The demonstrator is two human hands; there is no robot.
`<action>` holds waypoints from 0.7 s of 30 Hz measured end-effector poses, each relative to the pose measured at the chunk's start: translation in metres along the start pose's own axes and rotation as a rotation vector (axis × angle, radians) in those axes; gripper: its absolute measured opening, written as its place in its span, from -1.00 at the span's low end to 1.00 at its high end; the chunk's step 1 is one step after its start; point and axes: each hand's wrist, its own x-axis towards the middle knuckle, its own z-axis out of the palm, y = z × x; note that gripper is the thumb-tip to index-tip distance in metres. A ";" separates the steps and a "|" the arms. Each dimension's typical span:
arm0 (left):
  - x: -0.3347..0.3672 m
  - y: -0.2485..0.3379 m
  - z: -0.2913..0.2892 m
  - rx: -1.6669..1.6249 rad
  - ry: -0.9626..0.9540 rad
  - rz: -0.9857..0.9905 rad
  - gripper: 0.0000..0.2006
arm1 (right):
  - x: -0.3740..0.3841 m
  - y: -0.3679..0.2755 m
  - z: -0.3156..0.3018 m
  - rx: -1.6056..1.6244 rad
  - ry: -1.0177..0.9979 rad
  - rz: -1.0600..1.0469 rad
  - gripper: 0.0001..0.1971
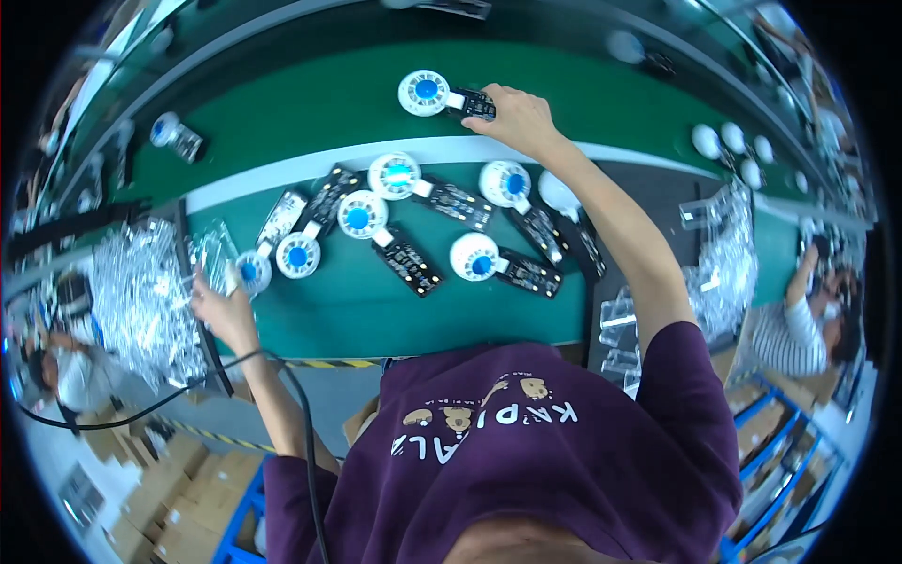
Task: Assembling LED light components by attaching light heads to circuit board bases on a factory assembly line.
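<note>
My right hand [517, 117] reaches to the far side and grips the black circuit board of a unit with a round white, blue-centred head [424, 92]. At the left of the bench, my left hand [222, 306] has its thumb and fingers on a clear plastic piece [214, 246], beside another white round head [252, 273]. Between my hands lie several similar units. One round head [395, 176] has a shiny greenish centre, and another unit [363, 215] lies with its black board [409, 263] toward me.
A green belt [310, 113] runs beyond a pale strip [357, 155], carrying another unit [176, 136] at far left. Piles of clear plastic pieces [141, 291] flank the bench, the other pile [728, 263] at right. A black cable [305, 414] hangs by my left arm. Other people sit at both sides.
</note>
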 end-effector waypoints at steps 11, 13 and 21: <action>-0.079 0.242 0.032 -1.619 -1.175 -0.001 -0.74 | -0.173 0.072 -0.072 0.076 0.254 0.697 -0.47; -0.104 0.300 0.043 -1.741 -1.487 -0.049 -0.59 | -0.199 0.085 -0.060 -0.019 0.244 0.757 -0.46; -0.185 0.392 0.084 -1.615 -2.120 -0.579 -0.28 | -0.202 0.051 -0.097 1.327 0.839 0.310 -0.40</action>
